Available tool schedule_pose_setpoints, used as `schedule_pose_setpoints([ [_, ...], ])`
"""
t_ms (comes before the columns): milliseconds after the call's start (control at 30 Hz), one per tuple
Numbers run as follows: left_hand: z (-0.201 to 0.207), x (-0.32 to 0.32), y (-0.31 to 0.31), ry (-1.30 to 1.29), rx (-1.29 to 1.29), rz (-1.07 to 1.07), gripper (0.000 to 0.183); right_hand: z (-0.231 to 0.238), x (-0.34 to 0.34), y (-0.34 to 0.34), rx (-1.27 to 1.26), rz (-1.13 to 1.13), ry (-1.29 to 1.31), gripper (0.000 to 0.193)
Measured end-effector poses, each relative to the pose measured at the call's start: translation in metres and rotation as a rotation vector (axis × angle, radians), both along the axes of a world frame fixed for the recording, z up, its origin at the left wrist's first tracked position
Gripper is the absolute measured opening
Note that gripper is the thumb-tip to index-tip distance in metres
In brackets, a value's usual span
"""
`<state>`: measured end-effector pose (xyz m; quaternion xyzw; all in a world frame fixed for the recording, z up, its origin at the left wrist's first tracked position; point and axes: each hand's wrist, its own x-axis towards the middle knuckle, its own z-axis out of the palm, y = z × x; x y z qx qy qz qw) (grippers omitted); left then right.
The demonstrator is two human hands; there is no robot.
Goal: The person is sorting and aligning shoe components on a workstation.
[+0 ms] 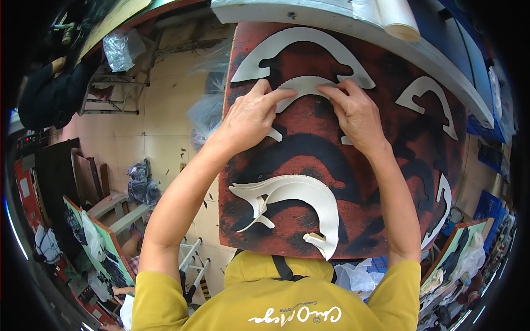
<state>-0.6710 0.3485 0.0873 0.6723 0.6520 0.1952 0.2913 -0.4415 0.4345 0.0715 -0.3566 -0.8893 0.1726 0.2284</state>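
A white arched cut piece, leather-like, lies in the upper middle of a red board stained black. My left hand pinches its left side, fingertips on the upper edge. On its right side my right hand pinches the same edge. Both hands partly cover this piece; its two lower ends show below them. Just beyond it, a larger white arched piece rests flat. Nearer to me, a stack of similar white arched pieces sits on the board, some ends curling up.
More white curved pieces lie at the board's right, one toward the back and one at the near edge. Along the far side runs a pale beam with a white roll. Clear plastic bags hang by the left edge. Another person is at far left.
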Motion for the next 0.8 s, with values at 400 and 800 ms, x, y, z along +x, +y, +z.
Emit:
schedule_pose_setpoints([
  [400, 0.006, -0.016, -0.043, -0.135, 0.028, 0.264, 0.022, 0.000, -0.001, -0.002, -0.023, -0.015, -0.065, 0.038],
  [800, -0.003, -0.003, -0.054, 0.371, 0.248, 0.086, 0.019, -0.004, -0.001, -0.002, -0.030, 0.006, -0.065, 0.037],
])
